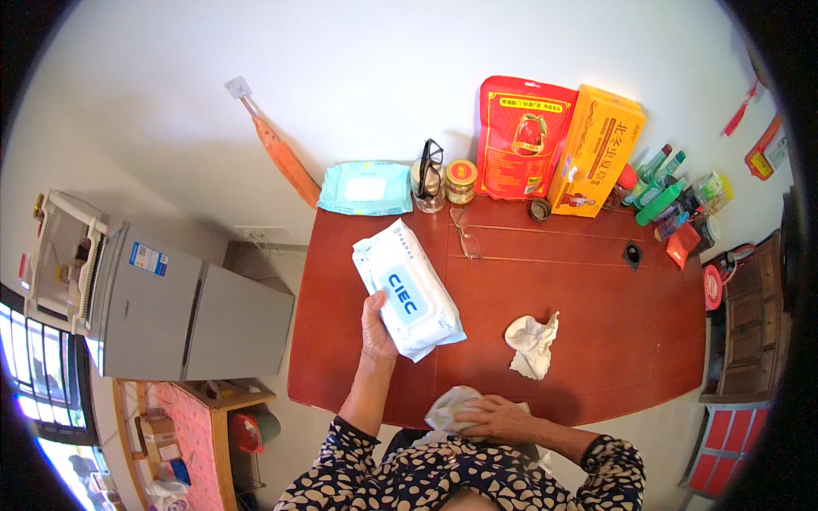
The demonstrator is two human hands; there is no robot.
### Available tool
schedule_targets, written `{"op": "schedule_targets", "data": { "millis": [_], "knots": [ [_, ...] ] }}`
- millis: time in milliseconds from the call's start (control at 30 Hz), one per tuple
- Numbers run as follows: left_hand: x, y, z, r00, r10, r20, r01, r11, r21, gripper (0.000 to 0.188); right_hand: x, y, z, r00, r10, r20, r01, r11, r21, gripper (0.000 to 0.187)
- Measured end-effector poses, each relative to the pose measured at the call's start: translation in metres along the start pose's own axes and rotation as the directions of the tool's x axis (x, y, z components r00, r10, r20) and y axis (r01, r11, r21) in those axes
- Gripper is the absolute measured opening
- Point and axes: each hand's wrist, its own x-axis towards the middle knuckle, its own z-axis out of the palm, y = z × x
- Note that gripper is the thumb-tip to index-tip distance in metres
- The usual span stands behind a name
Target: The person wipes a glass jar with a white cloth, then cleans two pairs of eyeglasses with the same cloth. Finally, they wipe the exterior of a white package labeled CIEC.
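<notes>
From here, the left hand [380,330] grips the white wipes pack [412,294] over the red table [596,298], best held lightly so it doesn't crumple, while the right hand [494,416] lies on a pale cloth [445,409], whether its fingers grip I can't tell.

Along the desk's [622,324] back, left to right, I see a wipes pack [366,187], a jar [428,194] with glasses [431,157] on it, another jar [461,183], a pouch [524,140], a box [596,149] and bottles [660,202]. Spectacles [461,220] lie before the jars; farther forward, right of middle, a cloth [532,345]. The fridge [146,298] stands left of the desk.
</notes>
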Motion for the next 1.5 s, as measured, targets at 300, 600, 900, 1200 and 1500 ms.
{"op": "schedule_targets", "data": {
  "millis": [300,600,900,1200,1500],
  "knots": [
    [-0.013,-0.026,0.008,0.993,-0.120,0.003,0.120,0.992,-0.028,0.053,-0.184,-0.007,-0.044,0.841,0.540,-0.018,-0.537,0.832,-0.136,0.030],
    [-0.035,-0.059,0.029,0.992,-0.110,0.056,0.111,0.994,-0.021,0.055,-0.184,0.010,-0.121,0.614,0.718,-0.327,-0.769,0.638,-0.043,0.045],
    [-0.049,-0.085,0.039,0.992,-0.096,0.085,0.095,0.995,0.018,0.047,-0.035,0.090,-0.067,0.750,0.405,-0.523,-0.540,0.832,-0.130,0.059],
    [-0.057,-0.098,0.049,0.999,-0.024,0.021,0.024,1.000,0.016,0.051,-0.016,0.100,-0.110,0.347,0.667,-0.659,0.086,0.677,0.731,0.031],
    [-0.067,-0.108,0.077,0.989,0.028,0.143,-0.048,0.990,0.134,0.058,0.008,-0.003,-0.176,0.588,-0.066,-0.806,-0.040,0.993,-0.110,0.034]
  ]
}}
